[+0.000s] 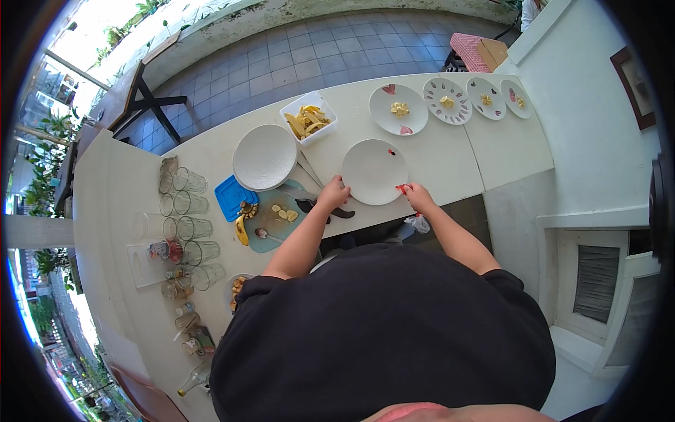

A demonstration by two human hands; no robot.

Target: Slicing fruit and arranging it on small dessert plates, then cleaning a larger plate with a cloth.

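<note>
A white round plate (373,174) lies before me near the table's front edge. My left hand (333,192) holds its left rim, thumb on top. At the lower right rim, my right hand (419,198) pinches a small red item (404,188); what it is exactly is too small to tell. A tiny red and black mark (392,152) shows on the upper right of the plate. Beside my left hand is a dark-handled knife (306,204), partly hidden by my wrist. The chopping mat (271,203) bears banana slices (285,213) and a spoon (266,235).
Several decorated plates with banana pieces (399,109) line the far right. A white tub (332,126) of banana peels stands behind stacked white plates (263,156). Left are a blue lid (227,198), a banana (241,231) and several glasses (194,228). A wall (590,105) bounds the right.
</note>
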